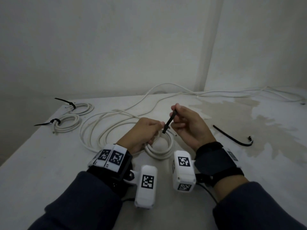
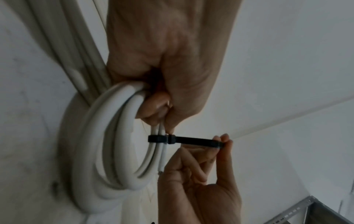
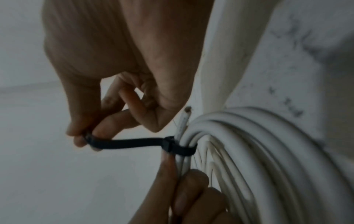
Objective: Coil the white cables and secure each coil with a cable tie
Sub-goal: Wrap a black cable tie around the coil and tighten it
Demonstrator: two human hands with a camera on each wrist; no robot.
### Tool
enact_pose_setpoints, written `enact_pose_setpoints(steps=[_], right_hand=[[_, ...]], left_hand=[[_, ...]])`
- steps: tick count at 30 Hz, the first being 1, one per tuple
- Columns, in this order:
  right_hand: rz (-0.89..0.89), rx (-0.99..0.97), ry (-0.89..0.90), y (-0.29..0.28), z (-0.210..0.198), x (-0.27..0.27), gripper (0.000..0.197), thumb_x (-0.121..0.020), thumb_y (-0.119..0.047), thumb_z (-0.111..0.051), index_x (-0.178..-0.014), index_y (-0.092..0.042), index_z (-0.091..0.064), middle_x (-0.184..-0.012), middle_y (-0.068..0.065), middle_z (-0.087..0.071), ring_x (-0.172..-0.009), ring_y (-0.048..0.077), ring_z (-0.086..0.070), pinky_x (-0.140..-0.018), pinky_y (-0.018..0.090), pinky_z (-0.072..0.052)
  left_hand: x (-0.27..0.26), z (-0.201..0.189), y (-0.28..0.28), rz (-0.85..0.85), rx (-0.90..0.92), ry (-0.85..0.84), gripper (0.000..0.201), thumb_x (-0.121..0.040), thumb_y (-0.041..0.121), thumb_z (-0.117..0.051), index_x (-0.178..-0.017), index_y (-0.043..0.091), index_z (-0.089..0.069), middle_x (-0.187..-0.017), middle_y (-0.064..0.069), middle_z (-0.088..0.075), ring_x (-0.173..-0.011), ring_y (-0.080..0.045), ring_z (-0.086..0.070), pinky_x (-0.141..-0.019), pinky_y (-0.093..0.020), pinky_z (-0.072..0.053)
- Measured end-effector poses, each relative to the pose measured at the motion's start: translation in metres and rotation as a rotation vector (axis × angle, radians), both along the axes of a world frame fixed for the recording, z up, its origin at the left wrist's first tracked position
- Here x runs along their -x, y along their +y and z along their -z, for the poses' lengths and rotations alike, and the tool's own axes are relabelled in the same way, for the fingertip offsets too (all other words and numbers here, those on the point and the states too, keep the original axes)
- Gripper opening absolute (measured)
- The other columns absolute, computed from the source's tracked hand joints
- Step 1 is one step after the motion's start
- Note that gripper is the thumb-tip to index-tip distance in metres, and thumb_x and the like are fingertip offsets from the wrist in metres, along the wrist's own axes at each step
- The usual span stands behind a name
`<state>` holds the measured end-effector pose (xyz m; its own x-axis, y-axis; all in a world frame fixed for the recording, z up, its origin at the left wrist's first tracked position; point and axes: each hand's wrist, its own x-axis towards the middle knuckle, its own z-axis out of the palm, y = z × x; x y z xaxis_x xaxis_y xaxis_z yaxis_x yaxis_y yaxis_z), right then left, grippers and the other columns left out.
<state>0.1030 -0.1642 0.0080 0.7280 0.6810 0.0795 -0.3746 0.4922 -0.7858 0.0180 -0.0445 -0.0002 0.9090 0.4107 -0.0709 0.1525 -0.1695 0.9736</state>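
Note:
My left hand [image 1: 146, 130] grips a small coil of white cable [image 1: 162, 150] just above the table, thumb and fingers pinching the strands together [image 2: 161, 109]. A black cable tie [image 1: 168, 122] is looped round those strands, its head [image 2: 171, 139] tight against them. My right hand [image 1: 184, 120] pinches the tie's free tail [image 3: 122, 143] between thumb and forefinger and holds it out taut, away from the coil [image 3: 239, 136]. A cut cable end [image 3: 186, 109] sticks out beside the tie.
Two tied coils [image 1: 83, 108] [image 1: 68, 124] with black ties lie at the table's far left. Loose white cable [image 1: 116, 120] loops behind my hands and runs to the back right [image 1: 232, 92]. A spare black tie [image 1: 232, 138] lies right. The table [image 1: 49, 163] is stained.

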Motion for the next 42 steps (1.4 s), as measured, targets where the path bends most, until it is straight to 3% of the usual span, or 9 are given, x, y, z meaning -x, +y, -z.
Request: enact_pose_setpoints(steps=[3,6,9,14,23,26,30,36,42], right_hand=[[0.030,0.039,-0.002,-0.004,-0.001,-0.006,0.024,-0.080,-0.019,-0.061,-0.059,-0.017,-0.074,-0.069,-0.006,-0.069,-0.068,0.003,-0.065,-0.045,0.010,-0.038],[0.069,0.206,-0.169,-0.007,0.004,-0.010,0.010,-0.083,-0.018,-0.066,-0.087,-0.022,-0.075,-0.088,-0.004,-0.073,-0.088,0.010,-0.067,-0.064,0.017,-0.047],[0.052,0.477,-0.397,-0.006,0.008,-0.004,0.010,-0.085,-0.015,-0.069,-0.091,-0.021,-0.073,-0.084,-0.009,-0.073,-0.080,0.001,-0.065,-0.070,0.020,-0.042],[0.069,0.474,-0.374,-0.003,0.007,-0.003,0.013,-0.086,-0.013,-0.068,-0.076,-0.019,-0.073,-0.078,-0.003,-0.073,-0.075,0.006,-0.065,-0.073,0.025,-0.043],[0.175,0.374,-0.348,0.002,0.006,0.000,0.013,-0.083,-0.006,-0.068,-0.071,-0.005,-0.071,-0.062,0.003,-0.067,-0.060,0.012,-0.063,-0.059,0.021,-0.050],[0.223,0.412,-0.394,0.005,0.003,0.002,0.010,-0.084,-0.006,-0.068,-0.074,-0.005,-0.071,-0.062,-0.002,-0.066,-0.062,0.008,-0.061,-0.058,0.017,-0.047],[0.267,0.461,-0.454,0.012,-0.007,0.010,0.012,-0.083,-0.007,-0.069,-0.072,-0.007,-0.072,-0.067,0.000,-0.067,-0.067,0.008,-0.058,-0.062,0.019,-0.044],[0.252,0.470,-0.477,0.042,-0.027,0.030,0.008,-0.081,0.001,-0.066,-0.075,-0.001,-0.071,-0.079,0.012,-0.068,-0.061,0.004,-0.057,-0.049,0.005,-0.042],[0.042,0.468,-0.607,0.106,-0.048,0.046,0.008,-0.083,-0.006,-0.070,-0.081,0.001,-0.072,-0.072,0.007,-0.066,-0.059,0.002,-0.058,-0.053,0.010,-0.043]], left_hand=[[0.002,0.003,0.002,0.005,-0.018,-0.046,0.027,-0.099,0.018,-0.049,-0.094,0.006,-0.072,-0.046,0.005,-0.031,-0.038,-0.006,-0.025,-0.037,-0.016,-0.023],[0.003,0.003,0.006,0.024,0.079,-0.061,0.027,-0.100,0.015,-0.046,-0.102,-0.001,-0.068,-0.046,0.008,-0.029,-0.039,-0.003,-0.023,-0.036,-0.013,-0.021],[0.006,0.001,0.008,0.065,0.214,-0.082,0.025,-0.100,0.015,-0.045,-0.109,-0.001,-0.062,-0.045,0.011,-0.030,-0.037,0.000,-0.023,-0.034,-0.011,-0.019],[0.009,-0.001,0.004,0.081,0.130,-0.118,0.034,-0.094,0.035,-0.053,-0.101,0.004,-0.066,-0.051,0.007,-0.029,-0.042,-0.005,-0.023,-0.036,-0.014,-0.021],[0.008,-0.007,-0.001,0.049,-0.130,-0.078,0.029,-0.094,0.032,-0.056,-0.095,0.006,-0.068,-0.075,-0.010,-0.057,-0.036,-0.005,-0.037,-0.038,-0.019,-0.038],[0.007,-0.012,-0.003,-0.008,-0.158,-0.088,0.022,-0.093,0.028,-0.058,-0.081,0.012,-0.066,-0.070,-0.005,-0.059,-0.034,-0.006,-0.036,-0.037,-0.017,-0.033],[0.012,-0.019,-0.004,-0.130,-0.138,-0.067,0.022,-0.088,0.024,-0.061,-0.082,0.005,-0.069,-0.069,-0.006,-0.057,-0.037,-0.007,-0.032,-0.040,-0.017,-0.026],[0.037,-0.042,0.018,-0.155,-0.108,-0.019,0.019,-0.087,0.022,-0.061,-0.074,0.009,-0.063,-0.067,-0.004,-0.055,-0.042,-0.012,-0.030,-0.040,-0.018,-0.024],[0.072,-0.059,0.075,-0.291,-0.060,-0.008,0.024,-0.094,0.021,-0.053,-0.092,0.004,-0.069,-0.072,-0.006,-0.062,-0.031,-0.003,-0.040,-0.035,-0.015,-0.025]])
